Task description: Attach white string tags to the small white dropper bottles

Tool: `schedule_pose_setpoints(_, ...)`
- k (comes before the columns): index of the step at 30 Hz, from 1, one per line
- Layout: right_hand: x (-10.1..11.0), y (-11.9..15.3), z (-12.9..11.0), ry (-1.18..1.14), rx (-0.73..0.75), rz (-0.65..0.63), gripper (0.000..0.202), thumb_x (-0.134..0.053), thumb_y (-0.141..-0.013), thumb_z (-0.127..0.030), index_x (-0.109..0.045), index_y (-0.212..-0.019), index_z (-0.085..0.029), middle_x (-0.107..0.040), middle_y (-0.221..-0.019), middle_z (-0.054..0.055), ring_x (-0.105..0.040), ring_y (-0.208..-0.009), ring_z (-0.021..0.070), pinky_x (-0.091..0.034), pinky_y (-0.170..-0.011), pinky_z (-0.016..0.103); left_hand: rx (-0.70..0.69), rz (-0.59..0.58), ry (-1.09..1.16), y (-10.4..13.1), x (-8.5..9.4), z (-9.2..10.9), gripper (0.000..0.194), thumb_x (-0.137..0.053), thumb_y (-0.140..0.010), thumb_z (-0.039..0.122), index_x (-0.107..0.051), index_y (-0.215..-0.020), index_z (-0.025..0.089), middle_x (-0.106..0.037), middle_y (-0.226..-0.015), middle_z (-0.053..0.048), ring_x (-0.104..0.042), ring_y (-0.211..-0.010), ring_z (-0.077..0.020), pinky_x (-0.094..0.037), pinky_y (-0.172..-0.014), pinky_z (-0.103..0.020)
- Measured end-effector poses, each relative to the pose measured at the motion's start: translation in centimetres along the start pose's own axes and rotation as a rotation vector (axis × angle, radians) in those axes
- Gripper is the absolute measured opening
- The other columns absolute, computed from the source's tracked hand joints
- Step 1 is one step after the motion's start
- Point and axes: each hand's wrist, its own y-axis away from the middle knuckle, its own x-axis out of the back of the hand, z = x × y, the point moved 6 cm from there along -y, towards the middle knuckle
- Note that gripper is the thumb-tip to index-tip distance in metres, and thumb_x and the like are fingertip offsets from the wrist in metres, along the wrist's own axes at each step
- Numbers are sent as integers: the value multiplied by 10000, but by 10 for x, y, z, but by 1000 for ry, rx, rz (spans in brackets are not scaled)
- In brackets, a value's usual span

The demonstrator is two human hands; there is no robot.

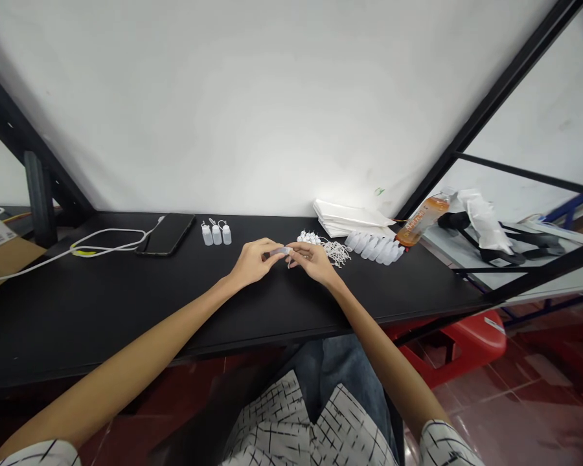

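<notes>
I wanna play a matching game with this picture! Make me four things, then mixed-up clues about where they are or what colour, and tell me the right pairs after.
Things:
1. phone
2. drink bottle
3. stool
4. small whitish piece

Clues:
A. red, lower than the table
B. at the fingertips of the left hand and right hand
C. dark, lying flat on the table
D. orange and tilted

Right pairs: 1-C, 2-D, 3-A, 4-B
</notes>
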Motion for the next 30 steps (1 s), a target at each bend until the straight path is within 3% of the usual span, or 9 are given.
schedule_pose_setpoints(9,-8,4,-4,-105,-38,-86,344,-744,-760,-444,-663,-923,-152,-676,-741,38,-674,-709,167,-589,-638,319,-48,31,29,-1,3,4,255,-675,-847,390,-782,-950,182,-717,-857,-50,-541,-543,-76,-440,-485,-205)
schedule_pose_setpoints(30,-8,2,2,-295,-95,-27,360,-816,-682,-427,-642,-835,-152,-678,-742,18,-671,-735,162,-627,-700,372,-240,77,-192,-2,4,12,174,-621,-894,284,-780,-923,221,-709,-874,-33,-624,-675,-105,-457,-565,-219)
